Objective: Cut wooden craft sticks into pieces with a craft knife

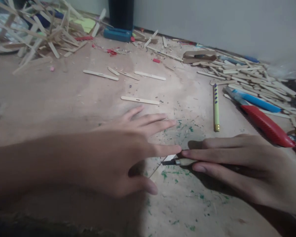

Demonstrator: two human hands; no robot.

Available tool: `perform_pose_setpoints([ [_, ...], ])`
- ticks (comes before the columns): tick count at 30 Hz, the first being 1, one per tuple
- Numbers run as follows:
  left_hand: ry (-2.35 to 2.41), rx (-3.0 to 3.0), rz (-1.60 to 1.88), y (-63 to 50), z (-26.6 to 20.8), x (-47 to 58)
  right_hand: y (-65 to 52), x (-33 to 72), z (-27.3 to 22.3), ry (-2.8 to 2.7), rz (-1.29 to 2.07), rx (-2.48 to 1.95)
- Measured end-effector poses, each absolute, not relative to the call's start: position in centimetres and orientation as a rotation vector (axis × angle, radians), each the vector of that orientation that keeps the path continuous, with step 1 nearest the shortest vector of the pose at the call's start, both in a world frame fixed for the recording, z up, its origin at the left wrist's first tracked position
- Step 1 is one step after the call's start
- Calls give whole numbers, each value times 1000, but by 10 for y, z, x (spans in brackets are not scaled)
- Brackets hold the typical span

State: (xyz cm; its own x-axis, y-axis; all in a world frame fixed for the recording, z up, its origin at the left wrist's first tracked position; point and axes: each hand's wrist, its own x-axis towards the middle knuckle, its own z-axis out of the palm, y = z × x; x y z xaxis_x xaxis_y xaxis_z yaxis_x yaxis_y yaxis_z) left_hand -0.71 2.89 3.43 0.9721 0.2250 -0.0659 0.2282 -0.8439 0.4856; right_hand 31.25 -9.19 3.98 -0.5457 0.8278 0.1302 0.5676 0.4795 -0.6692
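My left hand lies flat with its fingers spread over the tabletop. Its index fingertip rests beside the pale end of a wooden craft stick, most of which is hidden or in shadow. A small wood chisel with a dark metal blade, a metal collar and a light wooden handle is pinched between the thumb and fingers of my right hand. The blade points left and its tip touches or nearly touches the stick. A single craft stick with a small dark slot lies just beyond my left fingers.
A yellow-green pencil, a red utility knife and a blue cutter lie at right. Piles of craft sticks fill the back right and back left. A blue-based dark object stands near the wall. Green flecks mark the wooden table.
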Motion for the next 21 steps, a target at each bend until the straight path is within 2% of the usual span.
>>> perform_pose_setpoints([
  [10,328,2575,-49,30,32,-7,-124,334,24,-2342,689,-1199],
  [21,298,2619,2,31,31,-9,-93,307,43,-2327,754,-1153],
])
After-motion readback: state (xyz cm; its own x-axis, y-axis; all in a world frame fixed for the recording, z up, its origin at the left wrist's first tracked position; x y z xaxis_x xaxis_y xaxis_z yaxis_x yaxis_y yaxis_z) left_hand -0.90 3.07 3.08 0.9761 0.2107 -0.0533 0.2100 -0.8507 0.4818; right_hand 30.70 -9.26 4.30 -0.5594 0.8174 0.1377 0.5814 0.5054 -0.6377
